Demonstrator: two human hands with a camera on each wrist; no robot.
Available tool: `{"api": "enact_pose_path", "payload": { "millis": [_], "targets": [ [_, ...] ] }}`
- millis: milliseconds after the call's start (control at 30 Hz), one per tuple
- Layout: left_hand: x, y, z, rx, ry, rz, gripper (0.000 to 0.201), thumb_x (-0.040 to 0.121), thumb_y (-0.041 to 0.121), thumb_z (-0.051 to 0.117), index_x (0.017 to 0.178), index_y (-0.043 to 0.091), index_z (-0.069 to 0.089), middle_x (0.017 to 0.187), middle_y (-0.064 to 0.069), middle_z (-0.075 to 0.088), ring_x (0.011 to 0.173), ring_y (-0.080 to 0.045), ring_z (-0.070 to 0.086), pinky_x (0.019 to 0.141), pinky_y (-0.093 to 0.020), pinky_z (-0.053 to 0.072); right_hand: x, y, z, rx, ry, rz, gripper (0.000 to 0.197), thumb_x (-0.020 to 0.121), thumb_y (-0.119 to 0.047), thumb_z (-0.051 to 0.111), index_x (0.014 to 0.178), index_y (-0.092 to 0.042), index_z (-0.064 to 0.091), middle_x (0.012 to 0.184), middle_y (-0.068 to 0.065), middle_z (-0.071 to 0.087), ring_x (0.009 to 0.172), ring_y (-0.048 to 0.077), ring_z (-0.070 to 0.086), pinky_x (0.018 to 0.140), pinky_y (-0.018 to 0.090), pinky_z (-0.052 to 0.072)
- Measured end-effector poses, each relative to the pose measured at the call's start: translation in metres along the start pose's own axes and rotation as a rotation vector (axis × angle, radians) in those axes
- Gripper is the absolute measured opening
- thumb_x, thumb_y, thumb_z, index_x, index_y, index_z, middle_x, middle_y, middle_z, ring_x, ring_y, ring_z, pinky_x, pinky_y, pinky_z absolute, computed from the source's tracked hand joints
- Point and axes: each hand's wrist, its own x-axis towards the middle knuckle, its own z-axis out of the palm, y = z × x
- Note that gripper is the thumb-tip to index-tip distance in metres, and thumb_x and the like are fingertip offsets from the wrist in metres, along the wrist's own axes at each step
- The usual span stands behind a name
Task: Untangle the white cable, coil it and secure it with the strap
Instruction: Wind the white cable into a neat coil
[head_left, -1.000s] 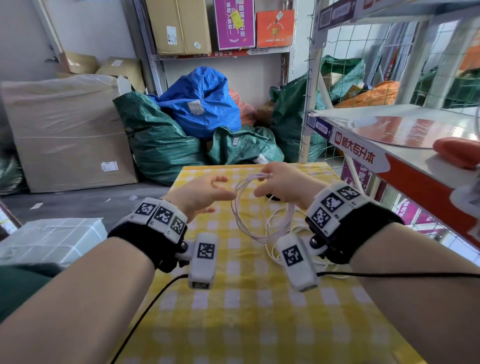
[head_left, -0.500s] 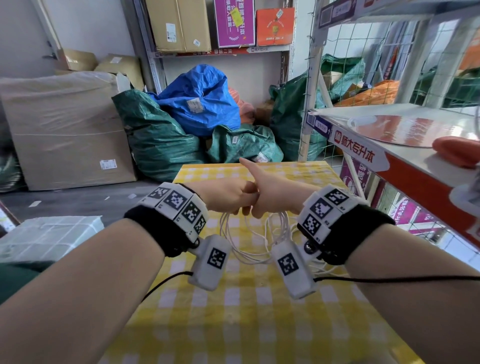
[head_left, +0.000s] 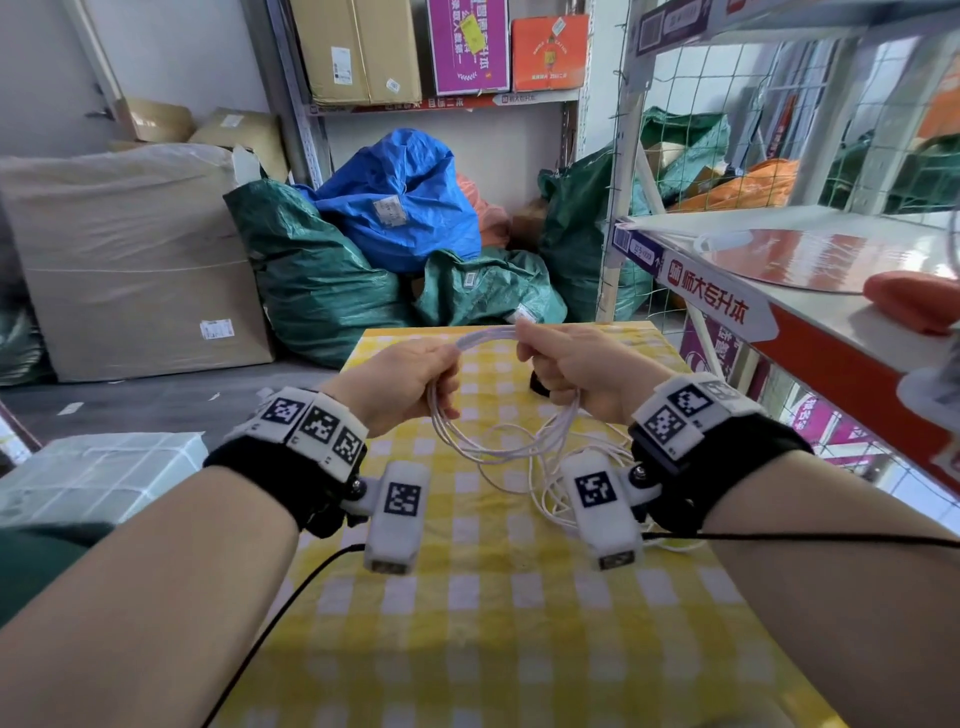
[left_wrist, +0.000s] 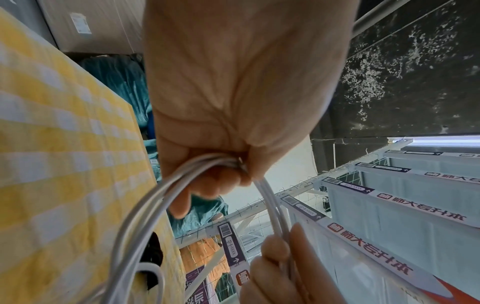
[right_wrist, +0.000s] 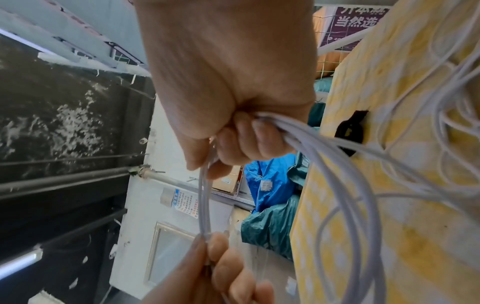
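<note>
your left hand grips white cable loops | your right hand grips same bundle | slack on checked tablecloth | black strap lies beside it

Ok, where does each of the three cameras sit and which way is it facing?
Head: worn on the head, looks forward and down at the checked table; both forearms, left hand and right hand show.
Left wrist: looks along the left hand gripping the white cable.
Right wrist: looks along the right hand; black strap on the table beyond.
All share the cable.
</note>
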Motion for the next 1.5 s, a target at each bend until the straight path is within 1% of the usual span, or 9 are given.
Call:
{"api": "enact_pose_path", "payload": {
  "millis": [167,267,400,500,667,867,1033,1267,1500],
  "targets": [
    [-0.008,0.001,-0.004,0.041,-0.152,-0.115,0.025,0.101,0.015,0.035,0.083,0.007,0.050,0.073,-0.007,0.052,0.068,-0.021,0.055,0.074,-0.033,0.049,0.000,0.001,0.006,-0.135,0.023,0.001,0.041,0.100,-0.041,0.040,0.067,-0.018,0.040,0.043,-0.009,0.027,0.036,0.007,0.018,0.035,0.018,0.016],
    [-0.008,0.005,-0.003,0.137,-0.157,-0.148,0.013,0.098,0.006,0.042,0.098,0.006,0.055,0.076,-0.005,0.056,0.069,-0.018,0.058,0.076,-0.031,0.051,-0.001,0.001,0.014,-0.276,0.030,-0.005,0.041,0.099,-0.042,0.041,0.066,-0.017,0.040,0.049,-0.005,0.028,0.041,0.010,0.020,0.038,0.021,0.018],
    [-0.007,0.014,0.007,0.198,-0.145,-0.116,0.017,0.098,0.010,0.045,0.110,0.003,0.053,0.071,-0.002,0.048,0.060,-0.014,0.049,0.065,-0.026,0.050,0.002,-0.001,0.027,-0.445,0.004,-0.021,0.039,0.097,-0.044,0.044,0.076,-0.012,0.053,0.055,-0.002,0.032,0.045,0.014,0.026,0.042,0.024,0.022],
    [-0.007,0.020,0.012,0.227,-0.157,-0.104,0.016,0.098,0.020,0.045,0.096,0.007,0.054,0.061,0.003,0.034,0.048,-0.009,0.031,0.048,-0.020,0.038,0.002,-0.003,0.030,-0.439,-0.008,-0.044,0.041,0.097,-0.045,0.045,0.073,-0.013,0.053,0.055,-0.002,0.032,0.045,0.013,0.027,0.042,0.024,0.024],
    [-0.007,0.016,0.009,0.076,-0.101,-0.075,0.030,0.100,0.021,0.042,0.070,0.017,0.045,0.059,0.004,0.023,0.047,-0.009,0.020,0.045,-0.019,0.025,-0.002,-0.001,0.023,-0.274,-0.018,-0.043,0.043,0.094,-0.048,0.049,0.063,-0.019,0.041,0.050,-0.006,0.027,0.043,0.010,0.021,0.043,0.022,0.019],
    [-0.008,0.010,0.005,-0.263,0.113,-0.082,0.031,0.097,0.024,0.043,0.067,0.016,0.044,0.055,0.005,0.024,0.042,-0.010,0.021,0.042,-0.018,0.029,-0.004,0.000,0.010,-0.058,0.025,-0.001,0.041,0.094,-0.049,0.047,0.067,-0.019,0.043,0.046,-0.010,0.027,0.043,0.009,0.022,0.043,0.019,0.024],
    [-0.007,0.007,0.003,-0.415,0.126,-0.095,0.033,0.096,0.025,0.040,0.064,0.016,0.041,0.053,0.004,0.023,0.042,-0.012,0.022,0.045,-0.022,0.032,-0.002,0.001,0.008,0.049,0.066,0.027,0.040,0.097,-0.047,0.045,0.069,-0.017,0.045,0.046,-0.010,0.029,0.041,0.007,0.023,0.037,0.016,0.026],
    [-0.010,0.004,-0.002,-0.280,-0.015,-0.156,0.030,0.096,0.024,0.041,0.070,0.013,0.046,0.054,0.002,0.033,0.046,-0.014,0.036,0.060,-0.028,0.039,-0.003,0.000,0.011,-0.095,0.085,0.004,0.042,0.098,-0.041,0.044,0.064,-0.018,0.040,0.045,-0.009,0.027,0.039,0.007,0.018,0.034,0.016,0.018],
    [-0.011,0.013,0.007,0.042,-0.077,-0.160,0.039,0.098,0.041,0.039,0.077,0.011,0.052,0.055,0.003,0.029,0.047,-0.011,0.028,0.051,-0.024,0.030,-0.003,0.002,0.023,-0.321,0.036,-0.018,0.044,0.097,-0.040,0.046,0.060,-0.018,0.041,0.050,-0.005,0.027,0.040,0.009,0.020,0.039,0.020,0.018]
  ]
}}
